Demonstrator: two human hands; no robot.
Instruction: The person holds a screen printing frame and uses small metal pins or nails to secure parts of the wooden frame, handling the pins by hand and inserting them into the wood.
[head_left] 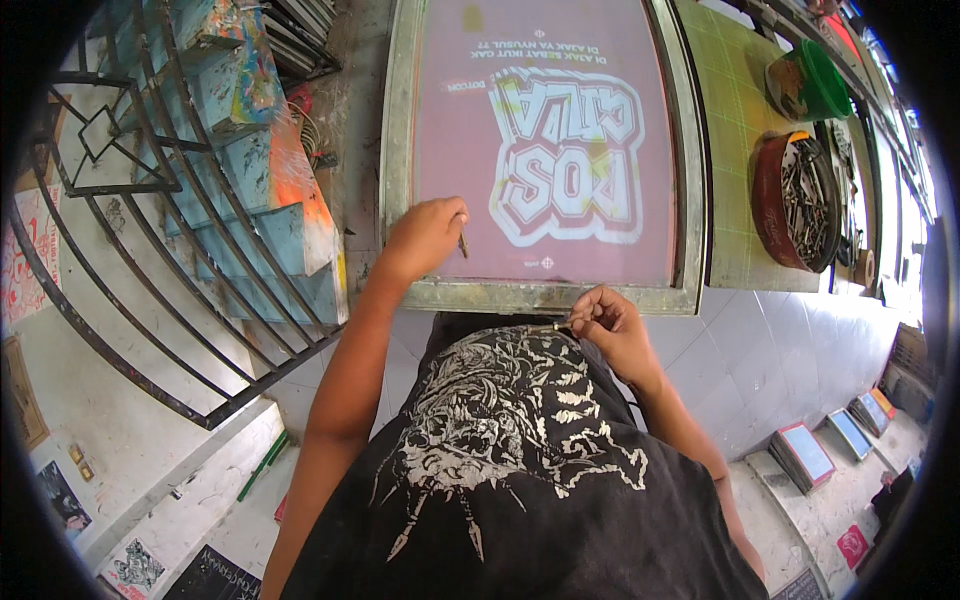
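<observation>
A screen-printing frame with pinkish mesh and a pale lettered stencil lies in front of me. My left hand is closed over its near left corner. From its fingers a short, slender brass-coloured metal piece points down over the mesh; its exact kind is too small to tell. At the frame's near edge, right of the middle, my right hand is closed in a pinch. A small, thin metal piece sticks out leftward from those fingertips, close to my shirt; part of it is hidden by the fingers.
On the green gridded surface to the right stand a round red tin full of small metal pieces and a green tub. Black metal bars curve along the left, before paint-stained blue blocks.
</observation>
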